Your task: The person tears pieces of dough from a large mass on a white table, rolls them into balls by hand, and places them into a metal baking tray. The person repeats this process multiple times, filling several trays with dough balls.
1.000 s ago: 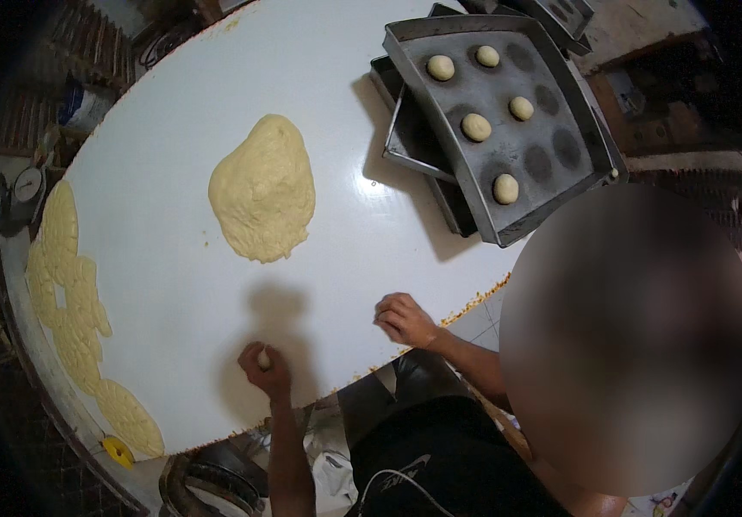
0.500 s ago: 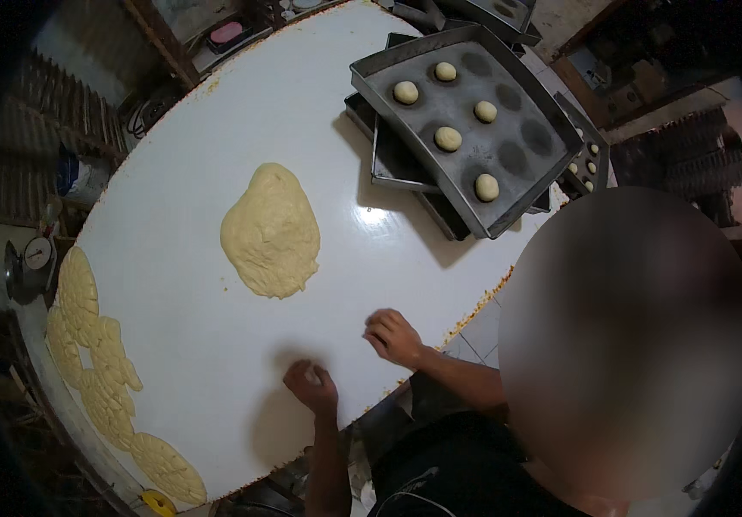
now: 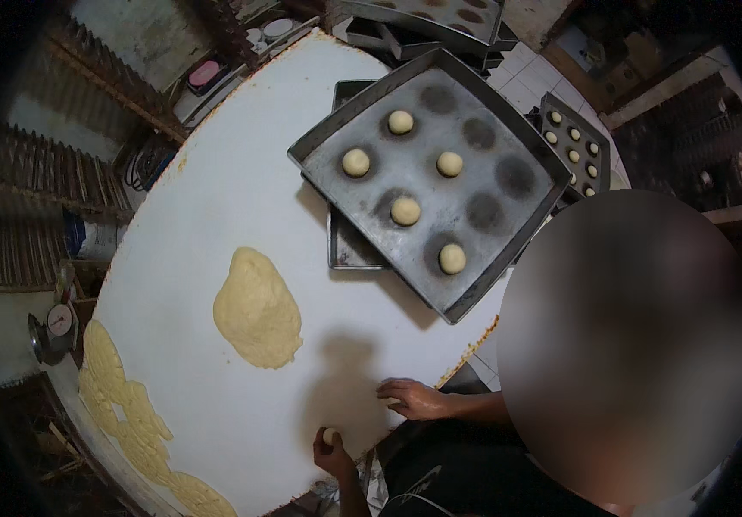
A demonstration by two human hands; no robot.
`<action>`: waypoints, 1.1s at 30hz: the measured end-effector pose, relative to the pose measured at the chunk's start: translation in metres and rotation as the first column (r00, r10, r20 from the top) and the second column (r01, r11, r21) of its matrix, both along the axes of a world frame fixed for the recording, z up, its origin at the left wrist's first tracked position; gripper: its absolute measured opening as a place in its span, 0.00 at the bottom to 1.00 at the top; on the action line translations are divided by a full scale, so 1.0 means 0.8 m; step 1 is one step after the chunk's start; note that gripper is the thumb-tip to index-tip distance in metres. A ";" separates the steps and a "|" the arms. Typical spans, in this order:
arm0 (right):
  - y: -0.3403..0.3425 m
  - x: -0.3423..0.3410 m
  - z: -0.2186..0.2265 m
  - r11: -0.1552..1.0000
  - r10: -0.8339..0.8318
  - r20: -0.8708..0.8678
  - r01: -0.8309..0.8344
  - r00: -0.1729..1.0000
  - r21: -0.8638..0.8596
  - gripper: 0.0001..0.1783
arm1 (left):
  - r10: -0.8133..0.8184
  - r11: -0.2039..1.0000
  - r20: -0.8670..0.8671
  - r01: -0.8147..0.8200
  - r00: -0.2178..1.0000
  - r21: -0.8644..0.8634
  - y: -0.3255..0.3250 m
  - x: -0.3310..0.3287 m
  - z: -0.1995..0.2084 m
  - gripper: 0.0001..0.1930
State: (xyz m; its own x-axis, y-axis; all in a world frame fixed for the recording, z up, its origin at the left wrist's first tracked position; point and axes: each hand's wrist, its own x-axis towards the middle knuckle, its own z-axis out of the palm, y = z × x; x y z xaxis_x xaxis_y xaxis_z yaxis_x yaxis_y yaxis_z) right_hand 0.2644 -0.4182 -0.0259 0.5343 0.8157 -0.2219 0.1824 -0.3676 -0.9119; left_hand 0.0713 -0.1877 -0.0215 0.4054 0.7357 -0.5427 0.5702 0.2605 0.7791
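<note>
My left hand is closed round a small pale dough ball, held at the table's near edge with the thumb and fingers about it. To its right, my right hand rests low at the tabletop, its fingers curved downward. A pale bit shows under those fingertips, but the fingers hide most of it. Ahead and to the left, a large smooth lump of dough lies on the white table. Beyond my hands, a square metal baking tray carries several round dough balls, spaced apart.
More metal trays are stacked beneath that one. Flat, scored dough pieces line the table's left edge. A dial scale stands beyond that edge. At the far right, another tray holds dough balls, and further trays sit at the back.
The view has shifted, so the table and trays appear lower. My left hand has turned and now shows the dough ball. Both hands are nearer the table's front edge.
</note>
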 end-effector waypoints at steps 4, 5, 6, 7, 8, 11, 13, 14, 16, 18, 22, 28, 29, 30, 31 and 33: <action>-0.044 0.184 0.187 0.928 -0.265 -0.093 0.280 0.960 0.246 0.27 | -0.146 0.989 0.136 0.143 0.980 0.036 0.018 0.173 0.103 0.23; -0.062 0.241 0.214 0.888 -0.361 -0.007 0.345 0.933 0.304 0.27 | -0.220 0.974 0.143 0.209 0.965 0.087 0.019 0.238 0.128 0.23; -0.082 0.305 0.233 0.859 -0.465 0.127 0.412 0.876 0.303 0.28 | -0.253 0.967 0.208 0.236 0.945 0.099 0.012 0.307 0.160 0.24; -0.105 0.370 0.227 0.841 -0.536 0.325 0.458 0.779 0.287 0.28 | -0.284 0.958 0.273 0.260 0.919 0.119 0.005 0.379 0.184 0.25; -0.116 0.426 0.226 0.758 -0.652 0.258 0.598 0.714 0.260 0.28 | -0.472 0.881 0.377 0.405 0.797 0.246 0.004 0.441 0.183 0.27; -0.191 0.567 0.170 0.719 -0.629 0.528 0.685 0.571 0.116 0.33 | -0.652 0.730 0.593 0.600 0.472 0.326 -0.089 0.684 0.197 0.26; -0.211 0.599 0.150 0.781 -0.478 0.648 0.625 0.593 0.004 0.36 | -0.656 0.695 0.673 0.622 0.342 0.362 -0.170 0.818 0.210 0.25; -0.211 0.604 0.144 0.805 -0.396 0.694 0.591 0.601 -0.053 0.38 | -0.788 0.585 0.554 0.609 0.269 0.536 -0.193 0.877 0.195 0.27; -0.194 0.583 0.166 0.751 -0.522 0.699 0.653 0.490 0.103 0.41 | -0.887 0.461 0.379 0.554 0.264 0.693 -0.220 0.952 0.153 0.33; -0.179 0.534 0.195 0.693 -0.644 0.620 0.685 0.448 0.225 0.40 | -0.915 0.348 0.156 0.532 0.372 0.772 -0.210 0.966 0.098 0.37; -0.174 0.352 0.226 0.719 -0.695 0.285 0.645 0.660 0.261 0.30 | -0.917 0.378 0.241 0.498 0.318 0.780 -0.230 0.909 0.137 0.47; -0.046 0.162 0.106 0.947 -0.024 -0.088 0.050 0.996 0.317 0.10 | -0.787 0.582 0.409 0.332 0.462 0.743 -0.006 0.599 0.158 0.32; -0.034 0.144 0.070 0.973 0.033 -0.057 -0.019 0.998 0.228 0.15 | -0.712 0.645 0.398 0.316 0.578 0.696 0.033 0.525 0.147 0.27; -0.016 0.128 0.053 0.996 0.018 0.039 -0.022 0.999 0.089 0.21 | -0.641 0.680 0.340 0.304 0.688 0.668 0.067 0.451 0.128 0.26; 0.005 0.113 0.041 0.999 0.021 0.144 -0.016 0.989 -0.035 0.27 | -0.548 0.720 0.275 0.278 0.790 0.636 0.102 0.374 0.110 0.25; 0.026 0.072 -0.007 0.976 0.107 0.409 -0.017 0.906 -0.217 0.37 | -0.343 0.789 0.145 0.200 0.928 0.581 0.182 0.212 0.066 0.26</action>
